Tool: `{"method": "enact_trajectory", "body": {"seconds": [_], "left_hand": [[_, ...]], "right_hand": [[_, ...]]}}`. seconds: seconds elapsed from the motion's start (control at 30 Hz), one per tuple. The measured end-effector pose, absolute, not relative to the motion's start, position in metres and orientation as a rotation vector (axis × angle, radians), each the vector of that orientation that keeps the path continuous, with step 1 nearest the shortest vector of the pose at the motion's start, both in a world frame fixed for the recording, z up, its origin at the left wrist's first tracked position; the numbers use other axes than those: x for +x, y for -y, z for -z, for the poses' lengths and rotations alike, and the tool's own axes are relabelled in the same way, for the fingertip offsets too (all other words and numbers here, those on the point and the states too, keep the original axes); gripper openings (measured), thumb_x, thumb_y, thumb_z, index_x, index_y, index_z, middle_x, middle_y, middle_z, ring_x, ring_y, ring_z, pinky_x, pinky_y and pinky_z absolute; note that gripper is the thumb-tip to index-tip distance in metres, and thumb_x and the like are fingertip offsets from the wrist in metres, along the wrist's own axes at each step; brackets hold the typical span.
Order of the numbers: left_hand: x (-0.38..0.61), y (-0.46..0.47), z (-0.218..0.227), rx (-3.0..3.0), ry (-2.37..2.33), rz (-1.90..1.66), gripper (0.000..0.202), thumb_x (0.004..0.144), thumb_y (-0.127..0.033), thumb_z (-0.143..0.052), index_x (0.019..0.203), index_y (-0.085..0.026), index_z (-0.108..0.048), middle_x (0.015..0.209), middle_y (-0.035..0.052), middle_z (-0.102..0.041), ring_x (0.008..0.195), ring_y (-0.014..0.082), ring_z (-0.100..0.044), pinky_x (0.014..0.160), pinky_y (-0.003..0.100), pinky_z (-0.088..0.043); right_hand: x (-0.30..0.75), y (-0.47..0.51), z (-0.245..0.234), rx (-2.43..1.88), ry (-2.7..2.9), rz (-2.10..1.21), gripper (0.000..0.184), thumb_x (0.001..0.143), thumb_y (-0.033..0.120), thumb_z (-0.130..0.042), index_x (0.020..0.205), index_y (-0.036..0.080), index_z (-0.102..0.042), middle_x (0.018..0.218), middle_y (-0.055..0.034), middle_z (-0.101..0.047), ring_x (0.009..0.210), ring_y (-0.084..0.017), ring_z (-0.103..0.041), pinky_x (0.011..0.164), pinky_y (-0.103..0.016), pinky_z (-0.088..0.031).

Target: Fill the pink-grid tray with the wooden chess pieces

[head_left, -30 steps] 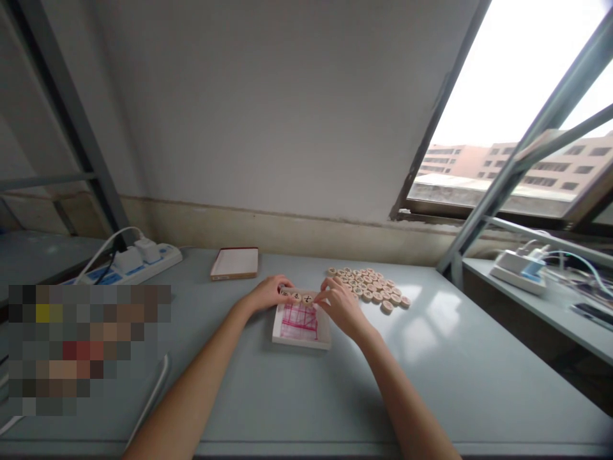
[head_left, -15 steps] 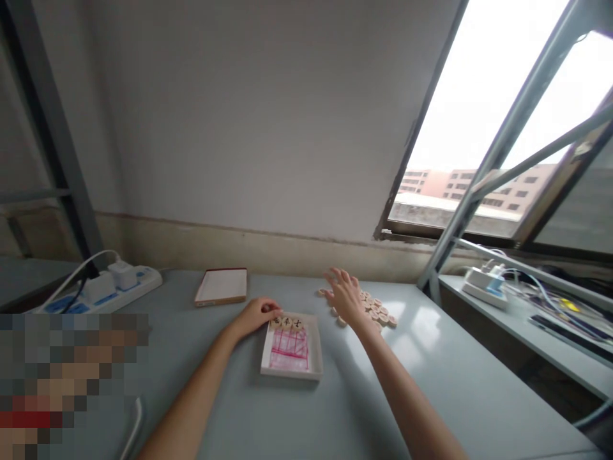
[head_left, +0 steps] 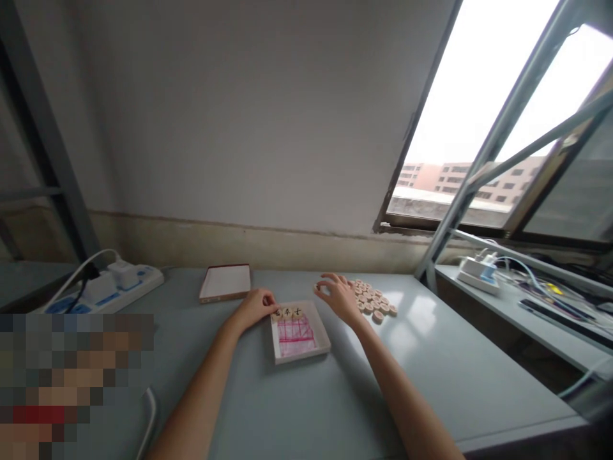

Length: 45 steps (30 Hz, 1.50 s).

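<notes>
A shallow white box (head_left: 324,338) lies in front of me, its bottom marked with pink lines. Several round Chinese chess pieces (head_left: 288,314) sit in a row along its far edge. My left hand (head_left: 255,309) is closed at the box's far left corner, fingertips on the rim. To the right of the box, my right hand (head_left: 339,299) hovers with thumb and forefinger pinched on what looks like one small pale chess piece. Many loose pieces (head_left: 371,298) lie in a pile just beyond and right of that hand, which partly hides them.
A box lid (head_left: 225,283) lies near the wall. On the left is a power strip (head_left: 138,284) with plugs. A metal bed frame post (head_left: 445,236) and a lower side shelf with cables (head_left: 536,294) stand right. Pixelation covers the lower left corner.
My right hand has drawn leftwards from over the pile, its spread fingers now curled into a pinch. The box has turned slightly under my left hand. The view has shifted a little.
</notes>
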State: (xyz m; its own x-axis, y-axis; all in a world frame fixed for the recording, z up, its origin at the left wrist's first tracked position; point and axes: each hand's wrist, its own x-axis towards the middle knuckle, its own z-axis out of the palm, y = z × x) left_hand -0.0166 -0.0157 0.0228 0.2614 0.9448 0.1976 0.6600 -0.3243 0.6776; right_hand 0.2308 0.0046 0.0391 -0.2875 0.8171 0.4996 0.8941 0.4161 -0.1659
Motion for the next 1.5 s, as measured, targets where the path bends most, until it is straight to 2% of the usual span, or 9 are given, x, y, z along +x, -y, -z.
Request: {"method": "enact_trajectory", "body": {"seconds": [0.1,0.4,0.57,0.67,0.83,1.0,1.27,1.4,1.5], "left_hand": [[-0.017,0.017,-0.027,2.151,-1.482,-0.793,0.025,0.066,-0.038,-0.053,0.067,-0.014,-0.062,0.068,0.0050,-0.062,0.063,0.0144,-0.053,0.059,0.023,-0.038],[-0.018,0.017,-0.028,2.182,-1.543,-0.760,0.026,0.069,-0.039,-0.052,0.071,-0.016,-0.062,0.074,0.0049,-0.060,0.068,0.0150,-0.053,0.063,0.023,-0.039],[-0.011,0.023,-0.034,2.216,-1.637,-0.682,0.042,0.077,-0.052,-0.036,0.080,-0.018,-0.062,0.086,0.0061,-0.059,0.080,0.0179,-0.053,0.073,0.028,-0.037],[0.006,0.030,-0.039,2.217,-1.826,-0.644,0.049,0.079,-0.056,-0.027,0.089,-0.021,-0.059,0.098,0.0074,-0.056,0.096,0.0228,-0.048,0.081,0.035,-0.032],[0.042,0.038,-0.030,2.384,-1.870,-0.599,0.042,0.078,-0.050,-0.036,0.102,-0.021,-0.053,0.107,0.0101,-0.051,0.101,0.0251,-0.043,0.081,0.037,-0.031],[0.051,0.037,-0.022,2.445,-1.815,-0.584,0.032,0.080,-0.039,-0.041,0.106,-0.023,-0.051,0.110,0.0083,-0.048,0.102,0.0239,-0.040,0.080,0.035,-0.032],[0.049,0.040,-0.023,2.477,-1.887,-0.557,0.030,0.079,-0.038,-0.043,0.105,-0.024,-0.050,0.107,0.0057,-0.049,0.101,0.0219,-0.041,0.081,0.034,-0.033],[0.049,0.038,-0.020,2.499,-1.873,-0.589,0.031,0.078,-0.038,-0.044,0.105,-0.024,-0.051,0.107,0.0055,-0.050,0.100,0.0225,-0.042,0.080,0.034,-0.034],[0.045,0.037,-0.020,2.496,-1.838,-0.598,0.033,0.077,-0.040,-0.046,0.105,-0.024,-0.051,0.108,0.0055,-0.050,0.101,0.0230,-0.042,0.080,0.034,-0.034]], "right_hand": [[0.223,0.014,-0.044,-1.347,2.210,0.031,0.027,0.081,0.048,-0.041,0.094,0.031,-0.059,0.114,0.0000,-0.050,0.103,-0.019,-0.041,0.086,-0.039,-0.029],[0.218,0.027,-0.043,-1.306,2.401,0.241,0.022,0.073,0.042,-0.056,0.090,0.028,-0.060,0.113,-0.0025,-0.049,0.109,-0.023,-0.036,0.096,-0.050,-0.010],[0.211,0.029,-0.040,-1.270,2.370,0.275,0.027,0.073,0.040,-0.058,0.096,0.027,-0.055,0.108,-0.0031,-0.050,0.103,-0.021,-0.040,0.096,-0.049,-0.011],[0.206,0.032,-0.039,-1.264,2.349,0.252,0.019,0.074,0.034,-0.057,0.091,0.025,-0.053,0.101,-0.0021,-0.052,0.099,-0.020,-0.042,0.097,-0.048,-0.010],[0.206,0.033,-0.039,-1.297,2.372,0.210,0.018,0.076,0.028,-0.054,0.093,0.023,-0.049,0.097,-0.0027,-0.052,0.095,-0.019,-0.044,0.095,-0.042,-0.018],[0.208,0.029,-0.034,-1.343,2.352,0.252,0.025,0.076,0.028,-0.053,0.100,0.023,-0.046,0.103,-0.0050,-0.048,0.097,-0.020,-0.043,0.093,-0.040,-0.021],[0.206,0.025,-0.025,-1.322,2.399,0.309,0.031,0.079,0.026,-0.048,0.109,0.020,-0.044,0.113,-0.0101,-0.043,0.103,-0.022,-0.041,0.093,-0.042,-0.021],[0.207,0.027,-0.029,-1.290,2.402,0.315,0.035,0.081,0.032,-0.047,0.115,0.023,-0.041,0.117,-0.0087,-0.043,0.106,-0.023,-0.039,0.095,-0.043,-0.018],[0.216,0.026,-0.041,-1.302,2.386,0.278,0.037,0.083,0.040,-0.043,0.116,0.025,-0.040,0.116,-0.0066,-0.045,0.105,-0.021,-0.041,0.093,-0.040,-0.022]]}}
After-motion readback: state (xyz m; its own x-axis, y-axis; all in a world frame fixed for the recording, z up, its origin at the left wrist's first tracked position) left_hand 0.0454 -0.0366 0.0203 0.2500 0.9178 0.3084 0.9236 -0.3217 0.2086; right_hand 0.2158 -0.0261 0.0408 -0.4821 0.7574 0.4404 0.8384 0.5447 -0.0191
